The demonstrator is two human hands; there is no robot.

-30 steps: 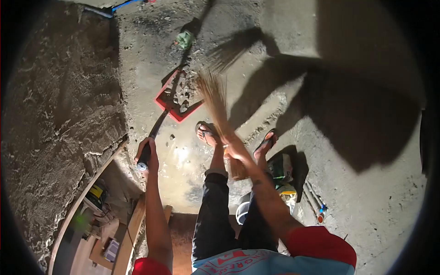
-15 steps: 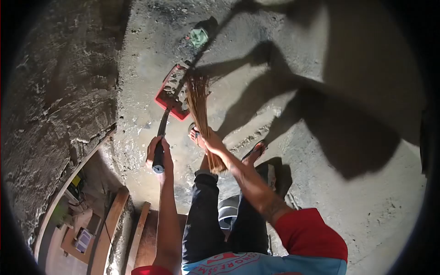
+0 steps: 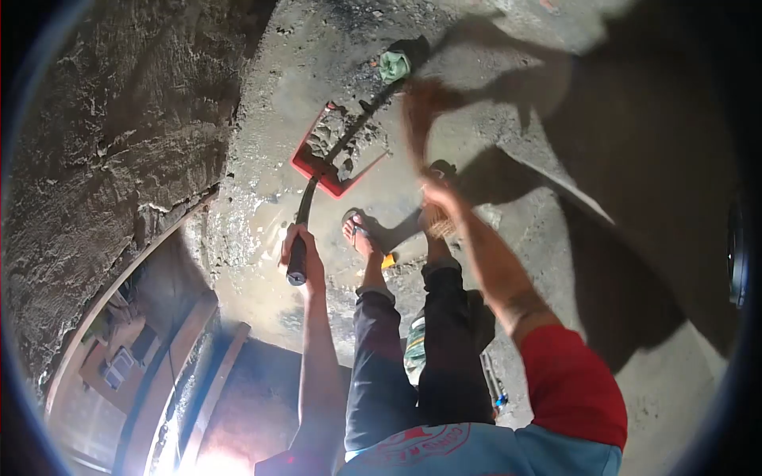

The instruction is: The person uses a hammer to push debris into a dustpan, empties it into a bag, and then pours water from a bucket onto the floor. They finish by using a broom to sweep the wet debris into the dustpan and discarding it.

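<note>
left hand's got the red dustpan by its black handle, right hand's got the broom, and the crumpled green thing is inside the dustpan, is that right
Not quite: the head view shows the crumpled green thing on the floor, beyond the dustpan's open side. The left hand does hold the red dustpan by its black handle, and the right hand the broom.

Red on the three-sided rigid dustpan [image 3: 321, 171], black on its tubular handle [image 3: 306, 205]; reddish brown on the long fibre broom [image 3: 415, 127]; pale green on the crumpled wad [image 3: 394, 67]; red-printed light blue on the red-sleeved cloth shirt [image 3: 492, 454].
</note>
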